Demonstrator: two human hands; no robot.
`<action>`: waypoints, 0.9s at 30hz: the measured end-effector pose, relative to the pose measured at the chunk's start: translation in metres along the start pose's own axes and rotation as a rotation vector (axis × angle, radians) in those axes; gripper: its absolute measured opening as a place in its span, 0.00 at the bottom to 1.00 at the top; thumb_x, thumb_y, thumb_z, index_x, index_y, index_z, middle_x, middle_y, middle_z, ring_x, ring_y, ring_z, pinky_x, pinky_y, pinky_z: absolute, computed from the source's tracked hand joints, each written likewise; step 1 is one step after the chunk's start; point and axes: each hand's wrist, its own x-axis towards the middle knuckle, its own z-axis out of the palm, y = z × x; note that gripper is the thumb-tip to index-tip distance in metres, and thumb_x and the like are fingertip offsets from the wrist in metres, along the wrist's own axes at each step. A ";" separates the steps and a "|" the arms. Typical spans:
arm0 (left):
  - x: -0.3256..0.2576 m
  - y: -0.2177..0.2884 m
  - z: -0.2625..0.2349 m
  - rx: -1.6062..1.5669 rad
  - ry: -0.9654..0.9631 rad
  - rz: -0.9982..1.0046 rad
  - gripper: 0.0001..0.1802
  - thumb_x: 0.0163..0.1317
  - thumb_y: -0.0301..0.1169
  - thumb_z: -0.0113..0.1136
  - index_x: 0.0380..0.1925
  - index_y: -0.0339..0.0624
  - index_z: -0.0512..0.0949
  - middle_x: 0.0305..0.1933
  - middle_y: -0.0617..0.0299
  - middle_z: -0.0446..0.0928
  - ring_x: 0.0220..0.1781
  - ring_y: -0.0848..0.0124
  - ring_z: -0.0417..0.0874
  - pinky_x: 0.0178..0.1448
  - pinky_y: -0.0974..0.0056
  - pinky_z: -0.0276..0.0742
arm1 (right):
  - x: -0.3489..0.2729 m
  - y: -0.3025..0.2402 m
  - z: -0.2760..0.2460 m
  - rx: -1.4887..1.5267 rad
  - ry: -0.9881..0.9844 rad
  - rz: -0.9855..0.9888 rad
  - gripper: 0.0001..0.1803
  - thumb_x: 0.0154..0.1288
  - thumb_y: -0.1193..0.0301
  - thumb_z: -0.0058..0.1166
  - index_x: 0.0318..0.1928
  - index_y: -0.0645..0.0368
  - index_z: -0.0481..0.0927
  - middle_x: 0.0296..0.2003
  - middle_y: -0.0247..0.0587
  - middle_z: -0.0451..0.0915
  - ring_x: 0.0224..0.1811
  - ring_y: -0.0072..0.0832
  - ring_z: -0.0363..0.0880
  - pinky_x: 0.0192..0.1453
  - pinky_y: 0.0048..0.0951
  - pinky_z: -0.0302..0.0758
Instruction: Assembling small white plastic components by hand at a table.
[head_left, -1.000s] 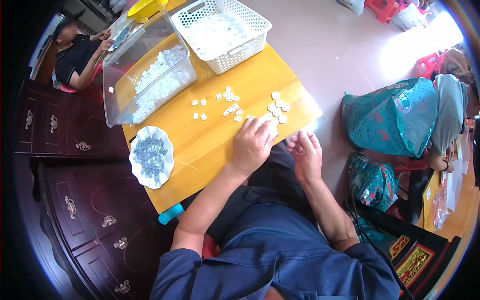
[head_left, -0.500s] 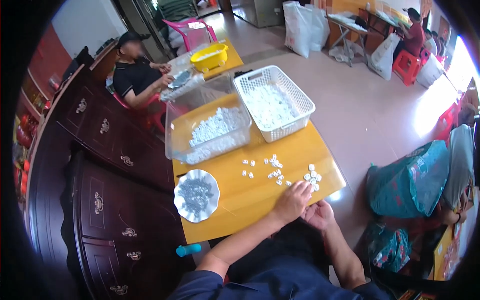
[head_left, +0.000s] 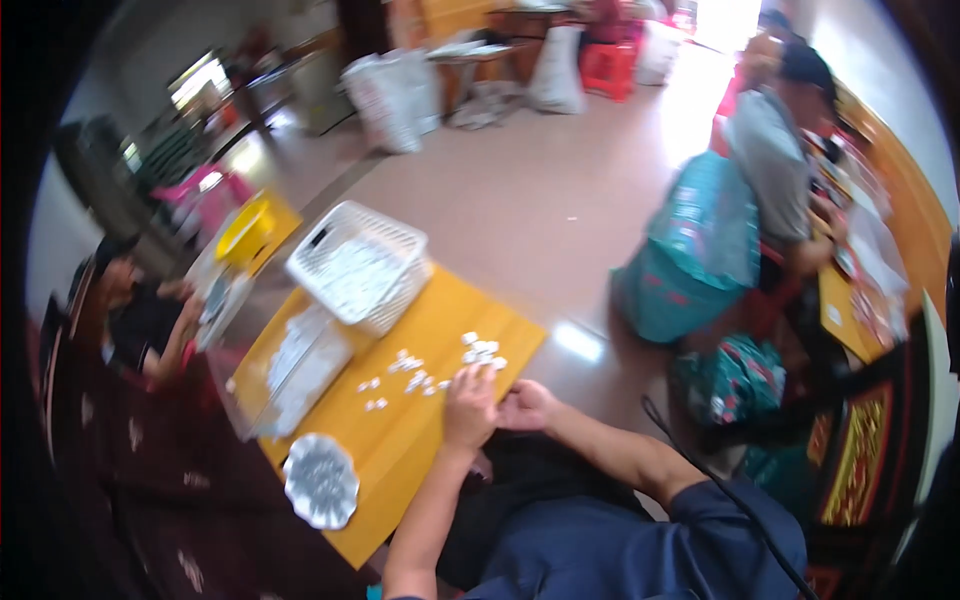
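Note:
My left hand (head_left: 470, 405) lies palm down on the yellow table (head_left: 430, 450) near its front edge, fingers closed, touching small white pieces (head_left: 480, 352) scattered there. My right hand (head_left: 527, 405) sits beside it at the table's edge, curled; whether it holds a piece is hidden. More white pieces (head_left: 400, 375) lie loose toward the table's middle.
A white lattice basket (head_left: 358, 268) of white pieces stands at the table's far end, a clear plastic bin (head_left: 290, 375) beside it, a scalloped dish (head_left: 320, 482) of small grey bits nearer. A person (head_left: 140, 320) sits at left, another (head_left: 790, 160) at right. Teal bags (head_left: 690, 260) stand on the floor.
The view has swung up and to the right, so the table now appears lower left and tilted. Both hands stay together at the table's front edge by the white pieces.

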 end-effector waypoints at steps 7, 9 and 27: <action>-0.010 0.010 0.003 -0.020 -0.013 0.006 0.15 0.68 0.25 0.53 0.51 0.33 0.80 0.56 0.42 0.78 0.62 0.45 0.77 0.67 0.49 0.73 | -0.006 0.002 0.000 -0.069 -0.100 0.098 0.26 0.80 0.54 0.34 0.61 0.56 0.78 0.61 0.51 0.80 0.64 0.47 0.78 0.71 0.52 0.70; -0.016 0.013 0.004 0.007 0.011 0.011 0.13 0.71 0.27 0.53 0.51 0.33 0.80 0.55 0.43 0.80 0.60 0.44 0.78 0.66 0.48 0.74 | -0.005 0.006 -0.005 -0.085 -0.103 0.086 0.26 0.80 0.54 0.34 0.61 0.56 0.78 0.61 0.50 0.80 0.64 0.46 0.78 0.72 0.52 0.70; -0.044 0.032 0.033 -0.032 0.044 0.109 0.20 0.65 0.26 0.52 0.57 0.35 0.78 0.62 0.46 0.79 0.67 0.50 0.78 0.73 0.51 0.72 | -0.003 -0.007 -0.013 -0.027 -0.053 0.161 0.09 0.75 0.71 0.48 0.41 0.60 0.81 0.44 0.49 0.84 0.49 0.36 0.84 0.59 0.42 0.82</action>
